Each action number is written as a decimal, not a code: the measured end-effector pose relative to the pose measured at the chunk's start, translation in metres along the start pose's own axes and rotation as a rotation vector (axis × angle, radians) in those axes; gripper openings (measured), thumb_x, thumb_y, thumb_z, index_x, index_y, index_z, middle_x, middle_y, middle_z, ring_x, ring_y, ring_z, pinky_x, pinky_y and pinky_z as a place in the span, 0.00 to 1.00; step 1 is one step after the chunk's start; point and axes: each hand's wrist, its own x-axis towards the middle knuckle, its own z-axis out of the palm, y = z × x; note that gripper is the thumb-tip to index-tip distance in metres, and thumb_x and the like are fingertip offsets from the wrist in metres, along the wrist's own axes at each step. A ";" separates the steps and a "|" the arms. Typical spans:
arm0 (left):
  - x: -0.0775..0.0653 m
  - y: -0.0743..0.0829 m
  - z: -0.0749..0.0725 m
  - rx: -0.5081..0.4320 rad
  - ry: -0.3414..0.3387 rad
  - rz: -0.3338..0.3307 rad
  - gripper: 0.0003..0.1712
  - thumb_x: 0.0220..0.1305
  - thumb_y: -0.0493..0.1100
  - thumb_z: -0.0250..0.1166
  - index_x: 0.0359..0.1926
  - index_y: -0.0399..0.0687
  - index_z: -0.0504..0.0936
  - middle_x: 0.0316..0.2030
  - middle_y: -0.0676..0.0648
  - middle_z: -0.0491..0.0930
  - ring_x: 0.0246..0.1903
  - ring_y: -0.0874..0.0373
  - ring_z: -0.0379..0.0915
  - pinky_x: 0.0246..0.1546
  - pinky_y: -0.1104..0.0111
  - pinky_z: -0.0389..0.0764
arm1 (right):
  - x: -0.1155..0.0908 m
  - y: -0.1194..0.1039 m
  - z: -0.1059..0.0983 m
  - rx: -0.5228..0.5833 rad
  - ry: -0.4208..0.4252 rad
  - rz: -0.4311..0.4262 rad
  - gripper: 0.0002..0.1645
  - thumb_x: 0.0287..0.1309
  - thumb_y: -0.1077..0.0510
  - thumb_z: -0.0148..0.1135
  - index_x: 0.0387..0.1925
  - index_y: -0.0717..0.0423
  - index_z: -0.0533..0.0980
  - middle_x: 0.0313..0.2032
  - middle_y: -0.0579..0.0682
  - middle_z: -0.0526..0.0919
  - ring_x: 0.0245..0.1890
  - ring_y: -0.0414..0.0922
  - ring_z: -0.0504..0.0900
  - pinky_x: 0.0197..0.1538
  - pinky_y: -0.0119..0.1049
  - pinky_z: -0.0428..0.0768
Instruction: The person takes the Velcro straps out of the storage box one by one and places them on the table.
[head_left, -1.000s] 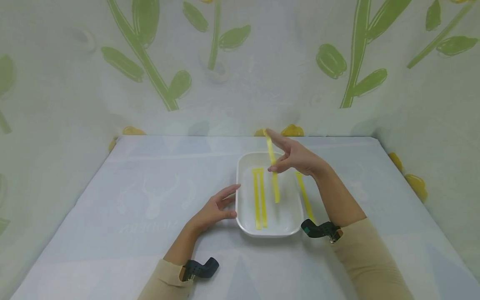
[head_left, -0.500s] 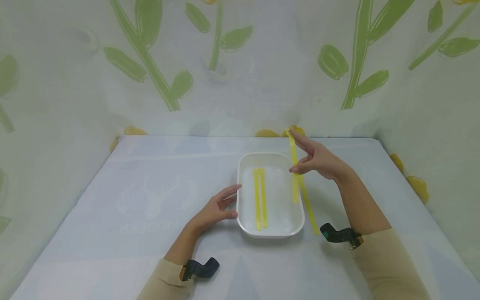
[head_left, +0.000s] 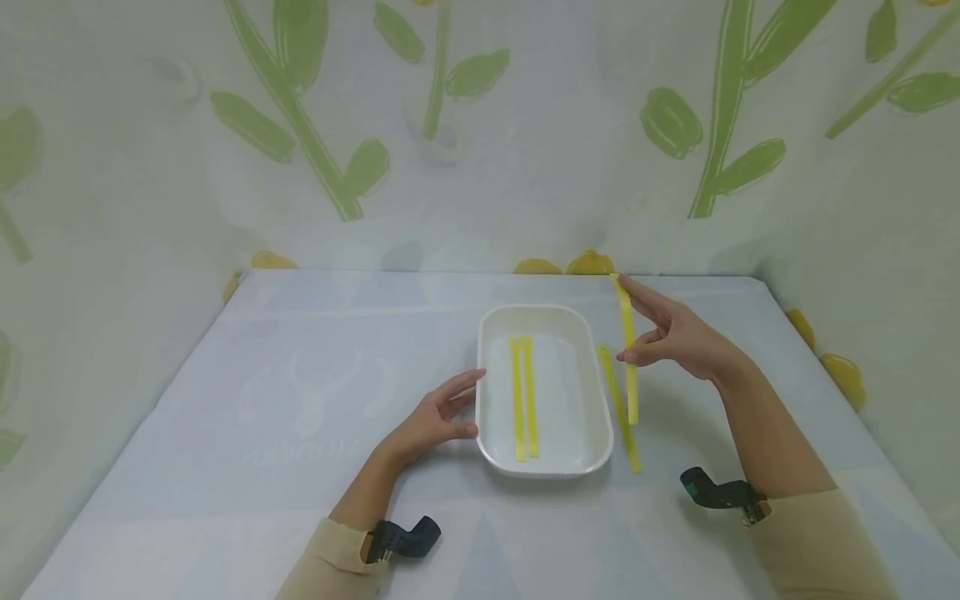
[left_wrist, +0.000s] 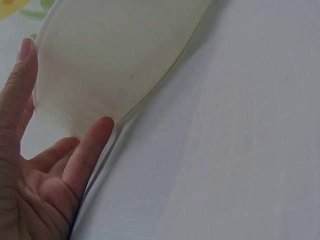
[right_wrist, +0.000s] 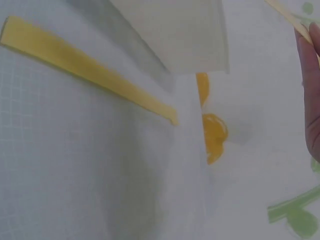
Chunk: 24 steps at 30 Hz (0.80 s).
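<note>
A white tray (head_left: pixel 551 467) holds two flat yellow strips (head_left: pixel 524 400) lying side by side, each with a small wider end at the top. My left hand (head_left: pixel 429 425) rests against the tray's left side, its extended fingertips and thumb touching the wall, as the left wrist view shows too. To the right of the tray, my right hand (head_left: pixel 678 337) holds one yellow strip (head_left: pixel 627 321) upright between thumb and fingers, above the table. Behind that strip, another yellow strip (right_wrist: pixel 85 65) lies slanted on the table, close to the tray's right wall.
The table is covered by a pale cloth (head_left: pixel 300 483) with faint printing. A pale curtain (head_left: pixel 540 167) with green leaves and yellow flowers hangs behind and at both sides. A dark wrist camera (head_left: pixel 408 537) sits on the left wrist and another camera (head_left: pixel 720 492) on the right.
My right hand has moved right, carrying the yellow strip from over the tray to beyond its right side, and slightly lower. The left hand and tray have stayed in place.
</note>
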 end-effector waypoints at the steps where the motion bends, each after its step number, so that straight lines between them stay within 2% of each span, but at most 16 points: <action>1: 0.000 0.000 0.000 0.002 -0.001 0.003 0.47 0.52 0.43 0.73 0.71 0.56 0.59 0.73 0.50 0.51 0.70 0.44 0.50 0.60 0.56 0.70 | -0.002 0.002 -0.001 -0.003 0.004 0.007 0.61 0.50 0.68 0.68 0.74 0.39 0.41 0.74 0.55 0.35 0.38 0.50 0.86 0.45 0.34 0.82; 10: 0.000 0.002 0.000 -0.003 -0.004 0.016 0.48 0.51 0.45 0.73 0.70 0.55 0.60 0.72 0.49 0.52 0.70 0.44 0.50 0.60 0.55 0.69 | -0.014 0.028 -0.005 -0.028 -0.009 0.022 0.61 0.51 0.67 0.67 0.75 0.43 0.39 0.74 0.57 0.34 0.42 0.59 0.83 0.48 0.30 0.80; 17: 0.000 0.001 0.000 -0.011 -0.008 0.018 0.48 0.50 0.47 0.74 0.70 0.54 0.59 0.72 0.49 0.52 0.70 0.44 0.50 0.60 0.56 0.70 | -0.020 0.043 -0.005 -0.024 -0.013 0.065 0.62 0.49 0.65 0.69 0.75 0.44 0.39 0.74 0.56 0.36 0.42 0.56 0.84 0.49 0.26 0.77; 24: -0.001 0.001 0.001 -0.007 -0.002 0.005 0.47 0.51 0.45 0.73 0.70 0.55 0.60 0.73 0.49 0.52 0.70 0.44 0.50 0.60 0.56 0.70 | -0.025 0.058 -0.001 -0.024 -0.021 0.079 0.62 0.49 0.65 0.69 0.74 0.48 0.39 0.74 0.60 0.35 0.41 0.53 0.85 0.49 0.22 0.75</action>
